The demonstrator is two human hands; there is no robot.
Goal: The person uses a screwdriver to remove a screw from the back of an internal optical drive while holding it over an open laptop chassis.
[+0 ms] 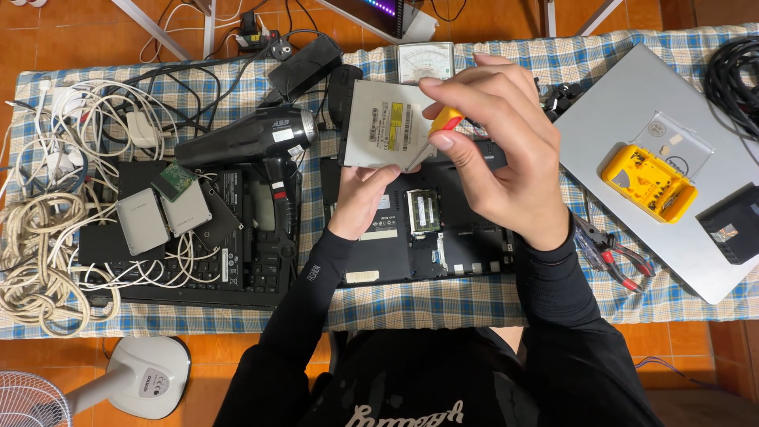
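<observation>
**Optical drive held up off an opened laptop; screwdriver at its edge**

The left hand (365,198) holds a slim silver optical drive (382,125) from below, its fingers closed on the drive's lower edge; the drive is tilted, label side toward the camera, above the rear of an opened black laptop base (423,229). The right hand (496,146) pinches a small screwdriver with a yellow and red handle (444,121) between thumb and fingers, the other fingers curled loosely over it. The tool's tip points toward the drive's lower right edge; whether it touches a screw cannot be told, since the thumb covers that spot.

The laptop base lies on a checked tablecloth (443,304), with a green memory module (424,212) exposed in its open bay.

To the left, a black hair dryer (253,138) lies across a second black laptop (237,253), on which rest two grey drives (162,217) and a small green circuit board (173,181). White cables and coiled rope (47,237) are piled further left.

To the right, a silver closed laptop (632,182) carries a yellow bit case with a clear lid (652,178). Red-handled pliers (617,257) lie just beside the right wrist. An analogue meter (424,62) sits behind the drive.
</observation>
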